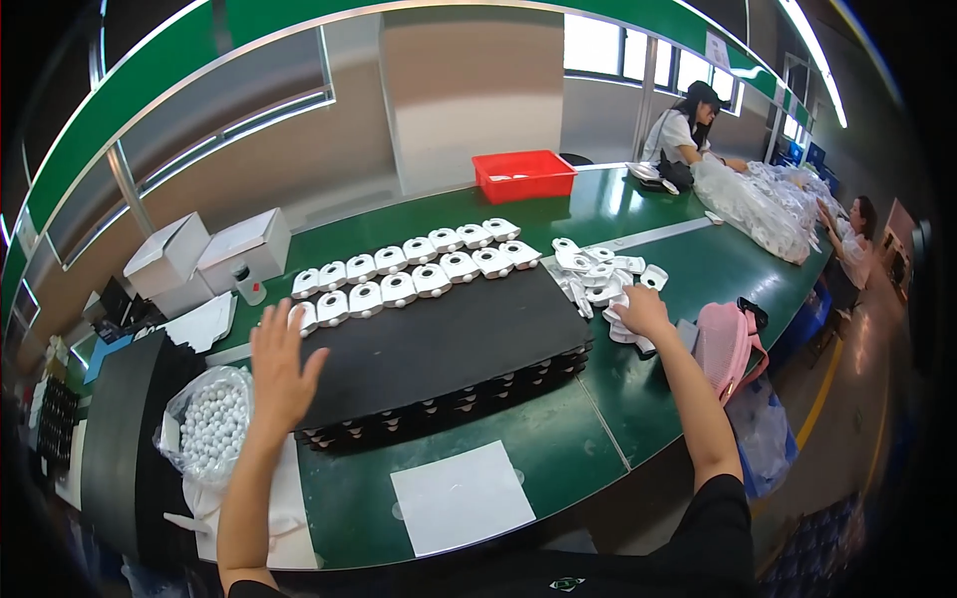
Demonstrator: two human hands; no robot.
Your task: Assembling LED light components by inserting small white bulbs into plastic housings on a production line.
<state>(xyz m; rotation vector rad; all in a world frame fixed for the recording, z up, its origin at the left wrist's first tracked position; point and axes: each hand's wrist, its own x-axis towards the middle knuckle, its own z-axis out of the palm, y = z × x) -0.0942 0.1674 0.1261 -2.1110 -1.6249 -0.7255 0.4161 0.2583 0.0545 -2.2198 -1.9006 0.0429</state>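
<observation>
My left hand (284, 374) is raised at the left end of a stacked black board (429, 349), its fingers stretched and thumb apart. Beside its fingertips sits the nearest white plastic part (333, 307) of two rows, each part rounded with a dark round hole. The rows run along the board's far side. Over to the right, my right hand (646, 314) reaches into a loose pile of similar white plastic parts (600, 274) on the green table. Its fingers are bent around one part at the pile's near side, and that part is partly hidden.
Left of the boards are a bag of white balls (214, 424), white boxes (244, 249) and a small bottle (249, 286). A white sheet (464, 498) lies in front. A red bin (523, 179) stands behind; a pink bag (726, 349) sits right. Two people work at the far right.
</observation>
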